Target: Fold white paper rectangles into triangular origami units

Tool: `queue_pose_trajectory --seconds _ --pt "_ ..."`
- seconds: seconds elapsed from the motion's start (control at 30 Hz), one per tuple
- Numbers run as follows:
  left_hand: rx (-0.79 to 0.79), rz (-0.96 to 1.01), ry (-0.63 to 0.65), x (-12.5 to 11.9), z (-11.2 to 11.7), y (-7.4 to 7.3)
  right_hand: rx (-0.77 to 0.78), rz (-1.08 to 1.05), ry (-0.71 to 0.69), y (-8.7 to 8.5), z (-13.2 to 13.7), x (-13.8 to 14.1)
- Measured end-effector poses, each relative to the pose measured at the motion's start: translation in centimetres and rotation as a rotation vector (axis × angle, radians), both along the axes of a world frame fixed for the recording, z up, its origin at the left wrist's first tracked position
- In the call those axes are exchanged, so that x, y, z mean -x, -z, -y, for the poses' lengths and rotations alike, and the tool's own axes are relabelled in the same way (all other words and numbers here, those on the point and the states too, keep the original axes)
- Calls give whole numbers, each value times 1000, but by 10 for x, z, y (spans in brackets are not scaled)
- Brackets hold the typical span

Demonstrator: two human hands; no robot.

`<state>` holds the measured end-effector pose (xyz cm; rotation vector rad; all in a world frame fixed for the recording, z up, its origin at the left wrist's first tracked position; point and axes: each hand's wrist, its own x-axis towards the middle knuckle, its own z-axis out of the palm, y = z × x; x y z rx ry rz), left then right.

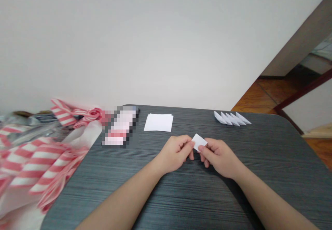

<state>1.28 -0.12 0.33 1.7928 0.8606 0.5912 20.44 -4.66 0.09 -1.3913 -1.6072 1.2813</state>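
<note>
Between my hands, a little above the dark table, is a small folded piece of white paper point(199, 141), tilted with one corner up. My left hand point(178, 151) pinches its left corner between thumb and fingers. On the other side, my right hand point(219, 155) grips its lower right edge, the thumb lying on top. Behind my left hand lies a stack of white paper sheets point(158, 122). Farther back on the right, several folded white paper pieces point(231, 118) rest in an overlapping row.
The dark wood-grain table point(166, 202) stands against a white wall point(166, 43). A blurred-out, pixelated object point(120, 124) lies at its back left. Beyond the left edge is a heap of red-and-white striped cloth point(38, 161). Wooden floor point(249, 97) shows at the right.
</note>
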Motion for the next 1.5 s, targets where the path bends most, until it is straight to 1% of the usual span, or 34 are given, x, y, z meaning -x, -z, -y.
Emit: queue_pose_trajectory --seconds 0.13,0.27,0.4,0.5,0.6,0.73,0.87,0.9,1.03,1.13,1.3,1.5 --pt "47 64 -35 -1 0 1 13 9 -11 -1 0 0" --pt "62 51 -66 -1 0 2 -31 38 -24 -1 -1 -1" --pt "77 33 -71 -1 1 0 -87 41 30 4 -2 -6" --pt "76 31 -56 -2 1 -1 -98 53 81 7 -3 -8" --pt "100 86 -67 -2 0 1 -83 56 112 7 -2 -8" --pt "112 121 -55 -2 -1 7 -81 34 99 9 -1 -7" --pt "117 114 -100 -2 -1 11 -165 -103 106 17 -1 -10" --pt "129 122 -117 -3 -1 12 -190 -115 87 18 -1 -11" --pt "181 160 -139 -4 -2 13 -354 -4 -35 17 -2 -13" --pt "190 168 -127 -4 -2 13 -394 53 -77 12 -2 -13" --pt "175 173 -118 -3 -3 14 -392 99 -57 11 -2 -12" --pt "182 174 -78 -2 -2 15 -437 113 -11 12 -3 -11"
